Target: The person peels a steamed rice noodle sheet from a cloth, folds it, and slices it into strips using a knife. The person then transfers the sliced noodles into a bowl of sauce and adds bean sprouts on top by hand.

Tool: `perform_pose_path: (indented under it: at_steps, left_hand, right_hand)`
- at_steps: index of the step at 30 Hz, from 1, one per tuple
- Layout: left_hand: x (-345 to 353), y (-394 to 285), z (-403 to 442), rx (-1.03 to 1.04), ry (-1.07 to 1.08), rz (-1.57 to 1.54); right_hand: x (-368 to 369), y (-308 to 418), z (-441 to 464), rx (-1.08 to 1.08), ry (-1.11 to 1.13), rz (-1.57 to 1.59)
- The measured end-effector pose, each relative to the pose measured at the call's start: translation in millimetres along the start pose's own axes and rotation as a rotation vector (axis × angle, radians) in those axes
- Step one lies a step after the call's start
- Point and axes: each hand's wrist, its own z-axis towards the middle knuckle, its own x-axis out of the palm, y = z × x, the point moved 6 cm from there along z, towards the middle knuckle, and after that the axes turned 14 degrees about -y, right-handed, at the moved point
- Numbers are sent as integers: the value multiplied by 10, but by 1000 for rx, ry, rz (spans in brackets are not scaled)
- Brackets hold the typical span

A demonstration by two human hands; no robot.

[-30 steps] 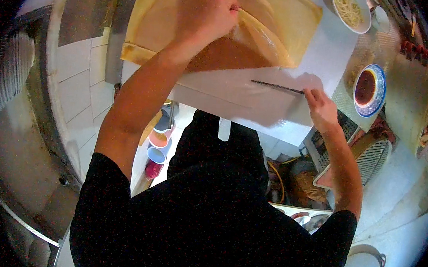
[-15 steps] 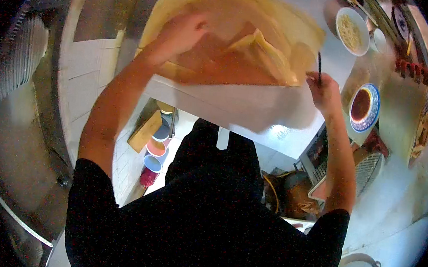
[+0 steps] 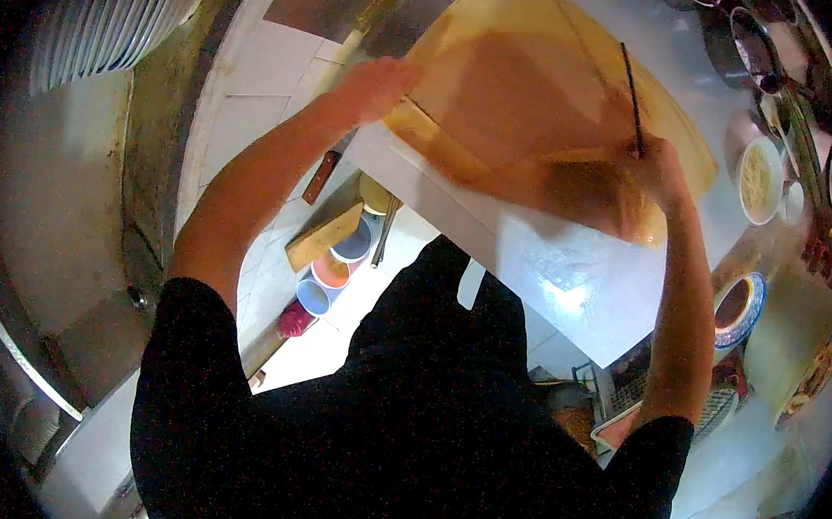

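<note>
Left hand (image 3: 375, 91) swings to the left edge of the brown sheet (image 3: 524, 93) on the counter (image 3: 556, 260), its grip unclear! Right hand (image 3: 658, 172) pinches a dark stick (image 3: 630, 91). Edge-arranging, seemingly; that calls for gentle fingers.

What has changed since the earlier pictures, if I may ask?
The left hand let go of the raised part of the tan sheet and moved to its left edge. The right hand moved forward over the sheet's right side, and its dark stick swung from pointing left to pointing away. The stick stays in hand, the noodle bowl to the right.
</note>
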Motion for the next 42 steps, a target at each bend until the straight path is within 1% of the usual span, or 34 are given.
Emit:
perform_pose_path:
  at_steps: [2, 3, 5, 6, 7, 8, 10, 11, 12, 13, 16, 18, 20, 21, 23, 25, 26, 28, 29, 31, 34, 38, 40, 42]
  left_hand:
    - [45, 16, 12, -61, 218, 135]
    - [65, 22, 8, -66, 223, 134]
    - [159, 105, 15, -81, 245, 112]
    - [186, 126, -10, -84, 248, 115]
    - [129, 122, -2, -53, 167, 126]
    - [70, 112, 8, -19, 84, 136]
    - [-24, 74, 38, -23, 98, 131]
    - [-88, 27, 65, -26, 110, 121]
    - [-116, -2, 89, -26, 113, 124]
    - [-110, 5, 102, -59, 142, 155]
    - [-124, 13, 127, -106, 177, 185]
    - [-166, -2, 150, -119, 182, 178]
    - [-355, -80, 178, -186, 319, 194]
    - [-275, -23, 150, -184, 320, 191]
    - [-146, 183, 88, -213, 172, 139]
    - [-67, 258, 37, -219, 138, 132]
    - [-68, 285, 35, -226, 104, 126]
    - [-53, 331, 65, -224, 103, 137]
    - [-54, 333, 81, -221, 103, 146]
    - [-113, 340, 144, -237, 68, 142]
    - [-162, 347, 290, -266, 5, 132]
    - [-221, 352, 494, -256, -53, 128]
    - [-253, 379, 598, -280, -43, 94]
    - [-260, 415, 689, -304, -34, 58]
  right_hand:
    - [62, 50, -60, 77, 62, 145]
    - [17, 80, -156, 143, 95, 159]
    - [-80, 242, -263, 207, 129, 179]
    - [-90, 257, -306, 282, 192, 175]
    - [-81, 268, -351, 357, 253, 172]
    - [-100, 305, -382, 355, 254, 176]
    - [-132, 391, -417, 305, 221, 287]
    - [-125, 408, -452, 306, 222, 291]
    - [-138, 415, -470, 310, 174, 279]
    - [-153, 410, -481, 314, 126, 266]
    - [-168, 221, -521, 370, 169, 242]
    - [-183, 146, -520, 360, 175, 222]
    - [-201, -1, -532, 356, 181, 199]
    - [-200, -130, -526, 366, 164, 235]
    - [-214, -178, -549, 378, 147, 270]
    - [-278, -162, -564, 414, 42, 260]
    - [-271, -238, -560, 412, 43, 262]
    - [-291, -361, -527, 331, -8, 254]
    - [-296, -384, -525, 330, -7, 255]
    - [-324, -443, -553, 405, -44, 288]
    - [-366, -450, -557, 350, -60, 307]
    - [-418, -473, -565, 392, -83, 229]
    - [-446, -501, -591, 422, -156, 358]
    - [-476, -517, -597, 421, -155, 380]
